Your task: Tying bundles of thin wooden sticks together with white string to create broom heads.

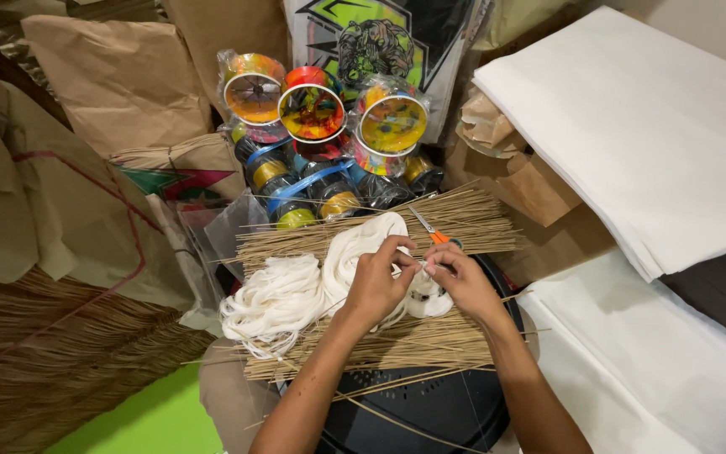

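Observation:
My left hand (377,282) and my right hand (461,279) meet over a skein of white string (296,290), fingertips pinched together on a strand of it. The string lies across a flat bundle of thin bamboo sticks (380,227) resting on a round black stool top (430,408). Orange-handled scissors (432,231) lie on the sticks just beyond my right hand.
Several colourful thread spools (313,109) in plastic wrap stand behind the sticks. Stacked white paper sheets (632,126) fill the right side. Brown paper bags (119,76) and a large heap of sticks (52,353) lie to the left.

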